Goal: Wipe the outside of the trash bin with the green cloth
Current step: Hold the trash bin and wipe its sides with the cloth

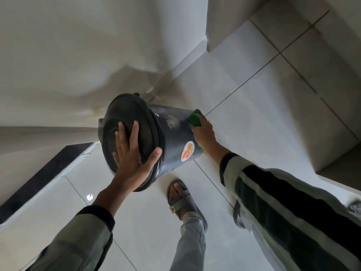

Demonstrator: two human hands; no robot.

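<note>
A black round trash bin with a lid stands on the tiled floor near a wall corner, seen from above. A round colourful sticker is on its side, and pale smears mark the wall of the bin. My left hand lies flat on the lid with fingers spread, thumb over the rim. My right hand presses the green cloth against the bin's right side, low down. Part of the cloth peeks out below my wrist.
Pale floor tiles run to a white wall behind the bin and a step or ledge at the right. A dark strip lies at the left. My sandalled foot stands just in front of the bin.
</note>
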